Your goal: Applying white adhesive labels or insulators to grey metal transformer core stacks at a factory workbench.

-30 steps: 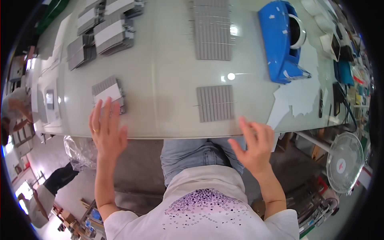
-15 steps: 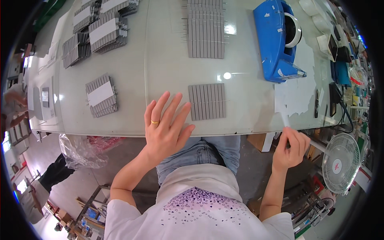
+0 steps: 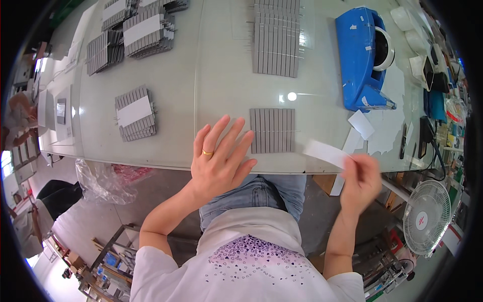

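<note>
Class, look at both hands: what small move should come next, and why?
Probably carry the white strip in the right hand leftward to the gray slatted panel: the strip's free end points that way, and the left hand is beside the panel's left edge.

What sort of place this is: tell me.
Probably a small workshop or packing room: grey slatted stacks and a big blue tape dispenser on a worktable.

Workshop: identical grey stacks (image 3: 274, 45), tape dispenser (image 3: 353, 55).

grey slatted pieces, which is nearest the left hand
The square piece just right of the left hand; the overlapping column and left-side stacks lie farther away.
</note>
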Action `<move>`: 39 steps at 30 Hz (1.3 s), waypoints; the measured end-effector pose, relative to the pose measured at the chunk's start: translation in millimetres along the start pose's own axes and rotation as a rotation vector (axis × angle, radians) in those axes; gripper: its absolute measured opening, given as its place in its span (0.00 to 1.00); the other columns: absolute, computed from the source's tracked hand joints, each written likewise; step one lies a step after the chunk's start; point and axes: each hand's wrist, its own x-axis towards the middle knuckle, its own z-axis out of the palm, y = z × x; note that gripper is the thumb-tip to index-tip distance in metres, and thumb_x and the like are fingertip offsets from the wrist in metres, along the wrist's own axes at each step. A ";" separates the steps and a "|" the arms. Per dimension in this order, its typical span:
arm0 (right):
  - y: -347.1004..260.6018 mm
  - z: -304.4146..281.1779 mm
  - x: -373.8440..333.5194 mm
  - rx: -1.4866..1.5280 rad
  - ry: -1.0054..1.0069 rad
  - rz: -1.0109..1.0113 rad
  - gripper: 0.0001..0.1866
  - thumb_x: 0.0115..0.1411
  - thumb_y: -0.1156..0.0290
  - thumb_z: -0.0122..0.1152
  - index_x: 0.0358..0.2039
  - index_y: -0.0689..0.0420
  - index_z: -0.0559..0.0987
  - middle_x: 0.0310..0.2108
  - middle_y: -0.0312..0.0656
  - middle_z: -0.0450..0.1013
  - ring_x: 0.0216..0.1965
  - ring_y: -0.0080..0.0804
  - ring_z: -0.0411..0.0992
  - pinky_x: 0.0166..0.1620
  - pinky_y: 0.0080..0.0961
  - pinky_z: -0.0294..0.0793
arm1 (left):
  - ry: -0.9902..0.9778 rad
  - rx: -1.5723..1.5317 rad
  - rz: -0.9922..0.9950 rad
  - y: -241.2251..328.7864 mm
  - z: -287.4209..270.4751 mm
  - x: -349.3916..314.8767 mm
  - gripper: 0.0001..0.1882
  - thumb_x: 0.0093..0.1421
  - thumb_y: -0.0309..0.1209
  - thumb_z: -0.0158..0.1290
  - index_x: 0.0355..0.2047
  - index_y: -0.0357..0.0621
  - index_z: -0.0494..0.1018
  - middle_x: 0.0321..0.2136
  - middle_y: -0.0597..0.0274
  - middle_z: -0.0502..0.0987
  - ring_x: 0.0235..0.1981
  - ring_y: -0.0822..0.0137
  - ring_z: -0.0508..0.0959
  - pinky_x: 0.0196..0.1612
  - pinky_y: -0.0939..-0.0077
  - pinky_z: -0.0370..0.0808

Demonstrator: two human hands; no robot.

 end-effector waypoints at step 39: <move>4.6 -25.7 119.0 -0.423 0.157 -0.282 0.10 0.59 0.67 0.62 0.39 0.56 0.82 0.40 0.34 0.74 0.43 0.23 0.68 0.41 0.25 0.61 | 0.206 -0.408 0.094 54.8 -12.9 36.6 0.14 0.60 0.37 0.53 0.41 0.49 0.82 0.49 0.58 0.77 0.53 0.51 0.71 0.56 0.55 0.65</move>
